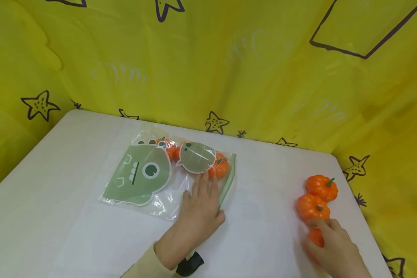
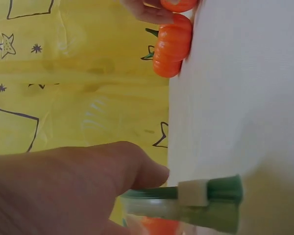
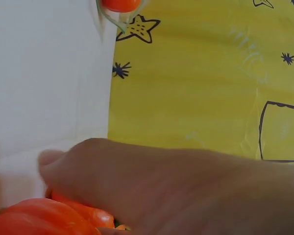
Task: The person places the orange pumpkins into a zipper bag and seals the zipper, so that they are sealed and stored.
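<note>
A clear zip bag [image 1: 140, 179] printed with a green one-eyed monster lies flat on the table, with orange toy pumpkins [image 1: 220, 168] inside near its far edge. My left hand [image 1: 198, 208] rests on the bag beside its opening, fingers straight and thumb spread. In the left wrist view the green zip strip [image 2: 223, 191], with a pale slider [image 2: 192, 193], shows by the thumb. At the table's right side my right hand [image 1: 337, 247] grips the nearest toy pumpkin [image 1: 315, 237], partly covering it. Two more pumpkins, a middle one [image 1: 311, 207] and a far one [image 1: 320, 187], stand just beyond it.
The white table [image 1: 264, 193] meets a yellow curtain [image 1: 194, 77] with drawn stars along its back and right edges. A black strap [image 1: 190, 264] shows at the left wrist.
</note>
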Tool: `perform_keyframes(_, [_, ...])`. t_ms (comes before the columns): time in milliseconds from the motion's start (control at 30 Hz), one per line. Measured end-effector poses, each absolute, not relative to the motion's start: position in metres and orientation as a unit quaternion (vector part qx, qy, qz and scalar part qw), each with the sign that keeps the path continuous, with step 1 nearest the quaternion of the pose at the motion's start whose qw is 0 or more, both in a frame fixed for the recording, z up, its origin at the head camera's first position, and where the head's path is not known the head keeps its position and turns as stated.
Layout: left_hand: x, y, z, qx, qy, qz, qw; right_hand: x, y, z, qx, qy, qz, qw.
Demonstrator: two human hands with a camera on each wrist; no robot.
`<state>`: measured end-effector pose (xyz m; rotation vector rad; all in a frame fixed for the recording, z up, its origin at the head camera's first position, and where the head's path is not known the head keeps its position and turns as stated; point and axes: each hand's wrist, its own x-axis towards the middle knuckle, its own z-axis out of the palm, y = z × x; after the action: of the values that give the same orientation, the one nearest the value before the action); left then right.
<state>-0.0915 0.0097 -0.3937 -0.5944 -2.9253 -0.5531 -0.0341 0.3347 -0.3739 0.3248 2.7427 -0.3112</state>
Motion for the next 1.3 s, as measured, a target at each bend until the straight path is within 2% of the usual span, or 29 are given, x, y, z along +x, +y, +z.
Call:
perform_keyframes(167, [-0.087, 0.009, -0.390, -0.199, -0.966, -0.122, 0.113, -0.034, 0.334, -0.377, 0.110, 0.968, -0.109, 0.198])
perform_keyframes(467, [-0.088, 0.007, -0.383, -0.196, -0.968, -0.132, 0.083, -0.038, 0.320, -0.373, 0.098, 0.970, -0.121, 0.189])
perform_keyframes(800, [-0.092, 0.006, -0.383, -0.208, -0.961, -0.178, 0.047, -0.049, 0.280, -0.362, 0.007, 0.986, -0.152, 0.073])
perform_keyframes(933, [-0.092, 0.007, -0.383, -0.209, -0.959, -0.188, 0.034, -0.054, 0.269, -0.356, -0.004, 0.986, -0.151, 0.067])
perform_keyframes(1067, [-0.091, 0.006, -0.383, -0.211, -0.958, -0.189, 0.031, -0.061, 0.258, -0.351, -0.011, 0.985, -0.158, 0.074])
perform_keyframes(1300, [-0.090, 0.004, -0.383, -0.204, -0.960, -0.181, 0.059, -0.074, 0.235, -0.338, -0.051, 0.980, -0.187, 0.035])
